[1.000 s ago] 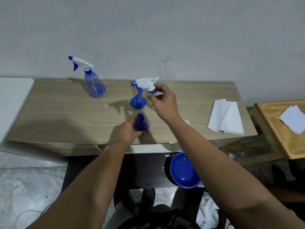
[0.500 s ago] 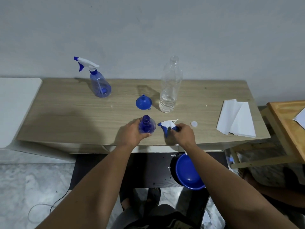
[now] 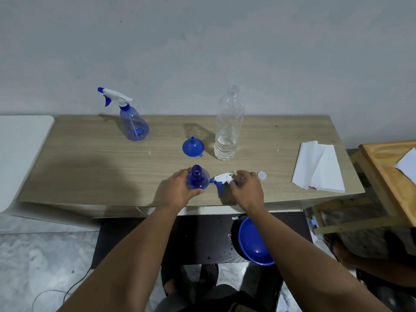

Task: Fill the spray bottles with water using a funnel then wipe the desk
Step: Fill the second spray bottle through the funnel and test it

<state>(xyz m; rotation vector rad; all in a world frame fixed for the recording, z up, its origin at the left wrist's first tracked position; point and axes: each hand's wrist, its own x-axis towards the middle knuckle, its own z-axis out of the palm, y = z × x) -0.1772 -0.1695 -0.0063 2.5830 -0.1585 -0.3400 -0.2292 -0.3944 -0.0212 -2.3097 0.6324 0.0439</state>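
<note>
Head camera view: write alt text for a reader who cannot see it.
A person's left hand grips an uncapped blue spray bottle on a wooden desk, while the right hand holds its removed trigger sprayer head down on the desk beside it. Behind stand a blue funnel, a clear water bottle and a second spray bottle; paper towels lie right.

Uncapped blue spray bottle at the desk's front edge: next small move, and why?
Probably release the white-and-blue trigger head and reach the right hand for the blue plastic funnel. The uncapped blue spray bottle stands open-mouthed in the left hand, while the funnel sits free, spout up, behind it.
</note>
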